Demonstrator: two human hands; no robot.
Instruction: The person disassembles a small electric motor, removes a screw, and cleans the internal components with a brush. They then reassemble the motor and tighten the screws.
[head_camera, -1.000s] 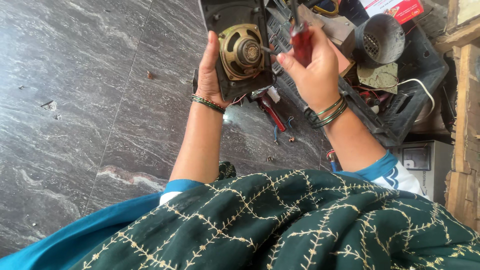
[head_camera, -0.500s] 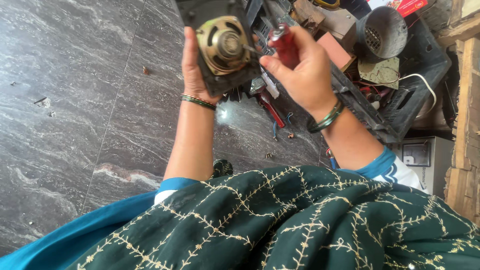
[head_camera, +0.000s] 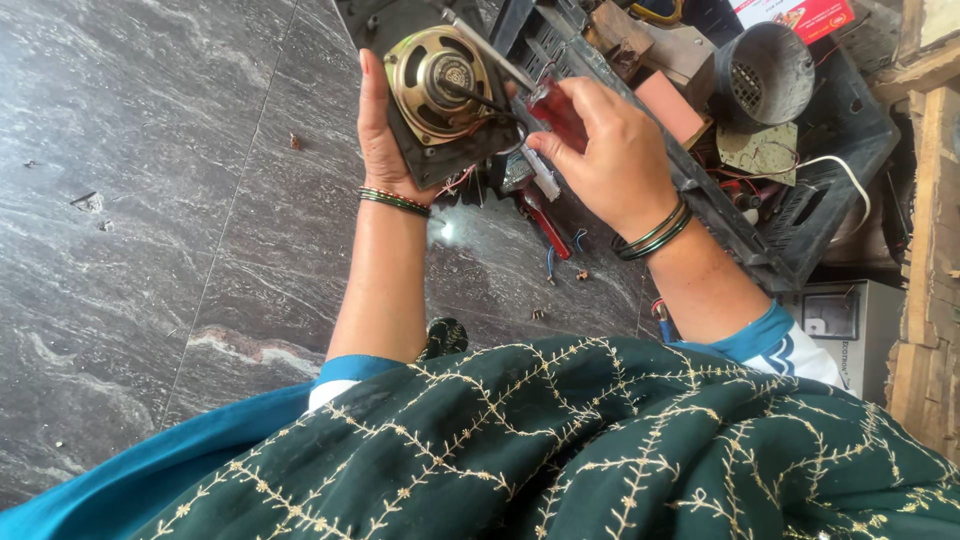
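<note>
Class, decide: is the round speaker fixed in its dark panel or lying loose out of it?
In the panel: the speaker sits set into the dark panel held by the left hand.

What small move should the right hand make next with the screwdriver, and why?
Probably turn the screwdriver. The right hand holds its red handle, its shaft reaches the panel's top edge beside the speaker, and the left hand steadies that panel from behind.

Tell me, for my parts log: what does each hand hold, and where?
Left hand: speaker panel, by its edge. Right hand: screwdriver, by its red handle.
</note>
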